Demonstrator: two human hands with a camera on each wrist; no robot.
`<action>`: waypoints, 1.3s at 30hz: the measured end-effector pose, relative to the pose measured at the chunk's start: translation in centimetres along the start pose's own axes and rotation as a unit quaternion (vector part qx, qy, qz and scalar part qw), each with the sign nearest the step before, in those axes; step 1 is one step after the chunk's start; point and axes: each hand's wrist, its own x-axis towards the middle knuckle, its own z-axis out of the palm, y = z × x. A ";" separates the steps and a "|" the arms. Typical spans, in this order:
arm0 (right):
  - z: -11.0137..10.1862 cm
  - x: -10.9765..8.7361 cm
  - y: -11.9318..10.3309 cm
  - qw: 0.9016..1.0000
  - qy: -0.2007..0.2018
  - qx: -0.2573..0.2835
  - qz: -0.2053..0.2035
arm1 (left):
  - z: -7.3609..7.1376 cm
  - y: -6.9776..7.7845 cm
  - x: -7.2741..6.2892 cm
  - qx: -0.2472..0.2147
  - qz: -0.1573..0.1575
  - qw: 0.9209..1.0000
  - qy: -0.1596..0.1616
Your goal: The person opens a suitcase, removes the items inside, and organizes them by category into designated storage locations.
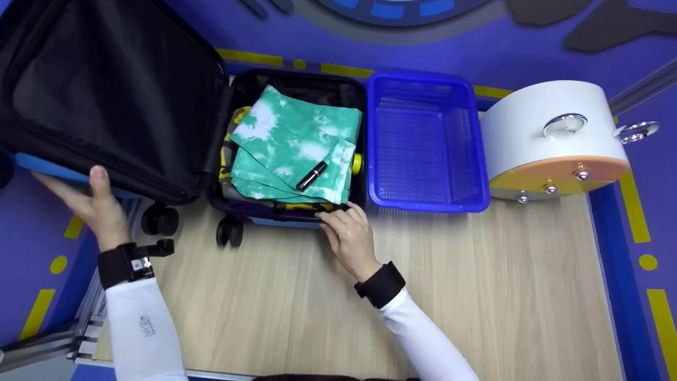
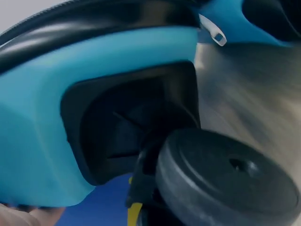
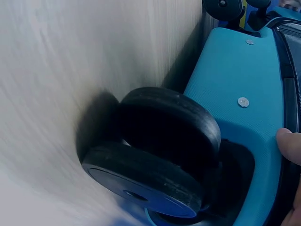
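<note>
An unfolded suitcase [image 1: 288, 216] lies with its light-blue shell down and its black lid [image 1: 124, 84] tilted up at the left. My left hand [image 1: 100, 211] holds the lid's front edge, thumb upright against the rim and fingers beneath the blue shell. My right hand [image 1: 349, 238] grips the front right rim of the packed half, fingertips over the edge and thumb on the outer side. In that half lies a folded green-and-white tie-dye cloth [image 1: 296, 137], with a black lipstick tube [image 1: 311, 176] on it. Camouflage-patterned fabric [image 1: 227, 153] and a yellow cap [image 1: 357, 164] show at its sides.
A blue plastic basket [image 1: 428, 206] stands right of the suitcase. Beyond it is a white drum-shaped box [image 1: 550, 121] with silver handles and knobs. Black suitcase wheels [image 1: 230, 231] stick out over the wooden tabletop [image 1: 476, 296]. A blue decorated wall [image 1: 423, 47] runs behind.
</note>
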 end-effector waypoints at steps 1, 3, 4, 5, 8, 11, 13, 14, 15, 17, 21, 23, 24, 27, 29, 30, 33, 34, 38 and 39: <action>0.0 0.0 0.0 1.000 -0.003 -0.002 0.002 | -0.1 -0.2 -0.1 0.027 0.001 1.000 -0.004; -0.1 0.1 0.0 1.000 -0.008 -0.005 0.003 | -0.1 -0.4 -0.4 0.078 -0.002 0.997 -0.008; -0.2 0.1 0.0 1.000 -0.011 -0.004 0.003 | -0.1 -0.4 -0.7 0.099 -0.003 0.995 -0.006; -0.3 0.1 0.0 1.000 -0.014 -0.004 0.002 | -0.1 -0.3 -1.0 0.115 -0.002 0.993 -0.002; -0.5 0.3 0.0 1.000 -0.018 0.000 0.000 | 0.4 0.6 -2.0 0.150 0.009 0.989 0.011; -0.6 0.5 0.0 1.000 -0.013 0.006 -0.002 | 1.4 1.9 -3.1 0.181 0.028 0.983 0.031; -0.8 0.5 0.0 1.000 -0.011 0.009 -0.003 | 2.0 2.4 -3.8 0.200 0.038 0.978 0.049; -0.8 0.6 0.0 1.000 -0.010 0.011 -0.004 | 2.3 2.5 -4.1 0.209 0.047 0.975 0.060; -0.9 0.6 0.0 1.000 -0.011 0.014 -0.006 | 2.7 2.8 -4.5 0.217 0.056 0.972 0.070; -1.1 0.6 0.1 1.000 -0.016 0.023 -0.007 | 3.8 3.7 -5.4 0.237 0.082 0.964 0.090; -2.0 1.0 0.2 0.998 -0.019 0.066 -0.002 | 6.8 5.8 -7.2 0.273 0.160 0.942 0.113; -2.4 1.5 0.3 0.996 -0.013 0.088 0.001 | 8.2 5.8 -8.0 0.268 0.198 0.938 0.095; -2.6 1.8 0.4 0.995 -0.008 0.098 0.001 | 8.8 5.6 -8.4 0.268 0.212 0.937 0.077; -3.1 2.9 0.6 0.994 0.002 0.111 0.000 | 10.5 4.2 -9.8 0.257 0.226 0.940 -0.012; -3.4 3.9 0.7 0.993 -0.002 0.113 0.012 | 11.4 3.1 -10.6 0.263 0.220 0.935 -0.091; -3.5 4.4 0.8 0.993 -0.009 0.117 0.026 | 11.9 2.7 -10.9 0.275 0.208 0.929 -0.131; -3.9 5.9 0.8 0.986 -0.048 0.126 0.097 | 13.4 1.6 -10.7 0.327 0.131 0.901 -0.252; -3.9 6.4 0.8 0.982 -0.065 0.128 0.125 | 13.9 1.4 -10.3 0.358 0.095 0.882 -0.290; -4.0 7.9 1.0 0.963 -0.138 0.113 0.200 | 16.2 0.6 -7.0 0.465 -0.044 0.784 -0.409; -3.9 8.3 1.1 0.962 -0.156 0.102 0.200 | 16.7 0.5 -6.0 0.479 -0.071 0.762 -0.430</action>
